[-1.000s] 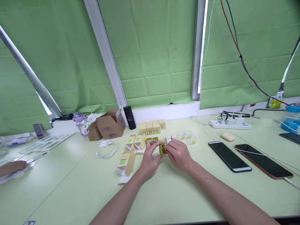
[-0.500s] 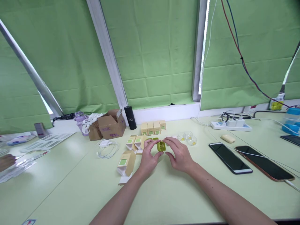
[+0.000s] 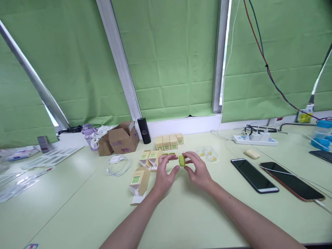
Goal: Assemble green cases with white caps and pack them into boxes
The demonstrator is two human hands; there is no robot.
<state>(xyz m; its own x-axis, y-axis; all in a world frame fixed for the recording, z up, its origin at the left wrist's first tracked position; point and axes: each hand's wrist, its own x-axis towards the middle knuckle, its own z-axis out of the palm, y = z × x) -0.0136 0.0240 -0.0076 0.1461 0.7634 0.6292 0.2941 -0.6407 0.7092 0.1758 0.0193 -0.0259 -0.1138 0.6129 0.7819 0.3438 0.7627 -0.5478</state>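
A small olive-green square container (image 3: 182, 160) is held up over the table, pinched between the fingers and thumb of my right hand (image 3: 199, 171). My left hand (image 3: 164, 173) is just left of it, thumb and fingers apart with nothing seen between them. Behind my left hand, more green pieces (image 3: 171, 154) lie partly hidden. To the left are opened cardboard boxes with green labels (image 3: 140, 178), the nearest with its flaps out. Several closed small boxes (image 3: 166, 141) stand in a row farther back. Small clear round cases (image 3: 208, 150) with yellow bits lie beyond my right hand.
Two phones (image 3: 254, 175) and a cream oval object (image 3: 251, 154) lie at right, before a white power strip (image 3: 255, 139). At left are a coiled white cable (image 3: 120, 164), a brown carton (image 3: 123, 138), a black cylinder (image 3: 144, 130) and clear plastic trays (image 3: 52, 157).
The green container has turned, its open side no longer facing me, and shifted slightly right with my right hand. My left fingers have come off it. Another person's hand at far left has left view.
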